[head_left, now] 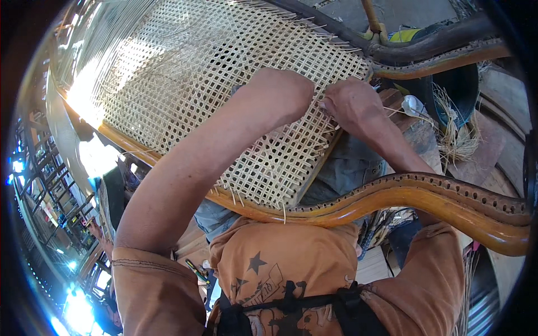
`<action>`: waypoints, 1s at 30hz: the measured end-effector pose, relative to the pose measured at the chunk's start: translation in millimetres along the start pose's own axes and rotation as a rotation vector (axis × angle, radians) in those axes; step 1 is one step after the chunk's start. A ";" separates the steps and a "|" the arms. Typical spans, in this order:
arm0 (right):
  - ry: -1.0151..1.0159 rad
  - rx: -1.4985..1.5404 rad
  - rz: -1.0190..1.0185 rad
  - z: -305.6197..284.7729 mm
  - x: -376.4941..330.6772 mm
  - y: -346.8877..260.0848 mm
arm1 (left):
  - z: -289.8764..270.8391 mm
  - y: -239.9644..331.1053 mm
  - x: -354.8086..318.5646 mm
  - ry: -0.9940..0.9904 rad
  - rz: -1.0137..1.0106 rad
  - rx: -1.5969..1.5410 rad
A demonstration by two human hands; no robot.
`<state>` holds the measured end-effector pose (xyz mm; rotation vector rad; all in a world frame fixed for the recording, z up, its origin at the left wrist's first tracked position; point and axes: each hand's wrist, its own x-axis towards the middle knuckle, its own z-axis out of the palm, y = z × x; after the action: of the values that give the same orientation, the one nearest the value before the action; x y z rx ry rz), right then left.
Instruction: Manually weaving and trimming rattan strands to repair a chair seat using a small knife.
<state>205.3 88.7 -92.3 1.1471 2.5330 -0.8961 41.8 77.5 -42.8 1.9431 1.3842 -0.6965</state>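
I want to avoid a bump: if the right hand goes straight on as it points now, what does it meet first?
The right hand would most likely meet the woven cane panel first; how close it is, I cannot tell. The left hand sits left of that line.

Harsh white glare along the cane panel at left, fisheye curvature, dark corners.
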 end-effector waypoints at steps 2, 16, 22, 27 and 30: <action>-0.060 -0.041 0.024 -2.1 1.9 -3.2 | -3.2 -0.2 1.2 -0.048 0.015 0.031; -0.022 0.241 0.009 -6.3 5.0 3.3 | -10.3 4.3 8.3 -0.062 -0.141 0.057; 0.129 0.214 -0.320 8.8 4.7 16.2 | -13.2 -19.4 -18.8 -0.170 -0.260 -0.041; 0.240 0.142 -0.327 16.1 6.7 17.2 | -5.2 -44.5 -46.1 -0.278 -0.328 -0.148; 0.362 0.303 -0.272 15.9 -2.2 21.8 | 0.3 -46.1 -59.4 -0.055 -0.337 -0.222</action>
<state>222.1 88.8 -113.5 1.1508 2.9772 -1.2770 -20.1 51.9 -8.6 1.5258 1.6973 -0.7081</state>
